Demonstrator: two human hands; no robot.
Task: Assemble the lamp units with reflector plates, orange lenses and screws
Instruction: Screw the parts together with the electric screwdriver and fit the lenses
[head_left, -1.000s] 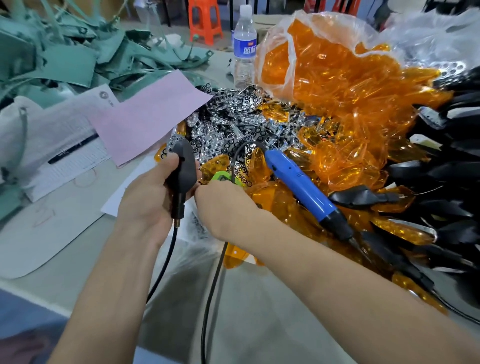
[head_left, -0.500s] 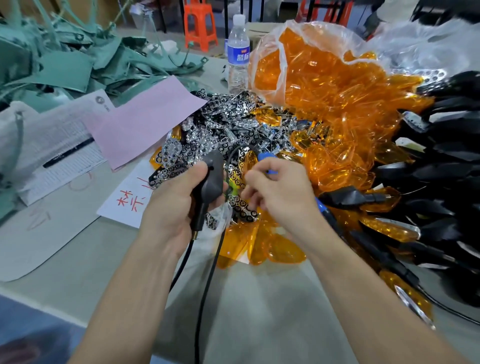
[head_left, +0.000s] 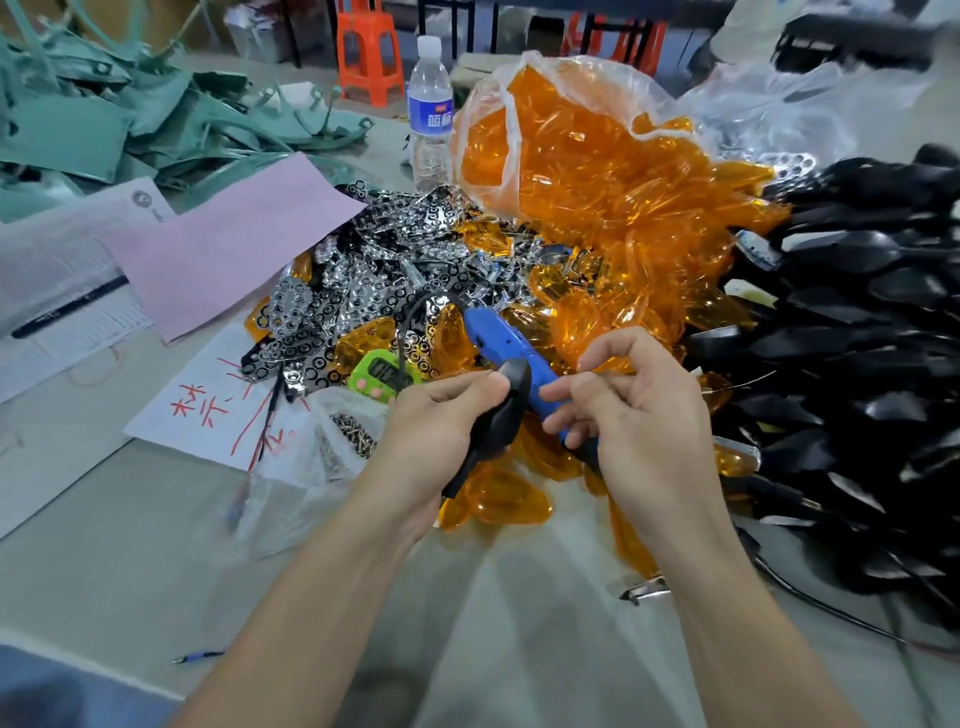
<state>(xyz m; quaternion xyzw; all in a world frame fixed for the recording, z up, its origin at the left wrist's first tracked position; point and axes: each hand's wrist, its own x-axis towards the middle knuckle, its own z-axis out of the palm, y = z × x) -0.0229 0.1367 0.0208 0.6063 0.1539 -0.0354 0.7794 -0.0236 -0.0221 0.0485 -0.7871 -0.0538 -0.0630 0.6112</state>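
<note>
The left hand (head_left: 436, 431) grips a black lamp housing (head_left: 501, 410) above the near edge of the parts heap. Its thumb lies across the housing's wide upper end and the other fingers curl round the body from below. The narrow stem slants down and to the near left, out past the palm.

The right hand (head_left: 641, 410) is just right of the housing and apart from it. Its fingers (head_left: 608, 348) are curled inward with the thumb pointing left at the housing's wide end. I cannot tell whether they pinch anything. A blue electric screwdriver (head_left: 493, 338) lies slanted on the heap behind both hands. Its near end passes under the right hand's lower fingers, and contact there is unclear.

Loose orange lenses (head_left: 498, 499) lie on the table (head_left: 130, 545) directly below the hands. More lenses spill from a clear plastic bag (head_left: 571, 171) at the far right. Chrome reflector plates (head_left: 395, 249) are heaped on the far side of the hands, and a pile of black housings (head_left: 857, 338) fills the right. An open bag of screws (head_left: 348, 441) sits just left of the left hand, with a green timer (head_left: 382, 376) beyond it. A water bottle (head_left: 430, 114) stands upright at the far side.
</note>
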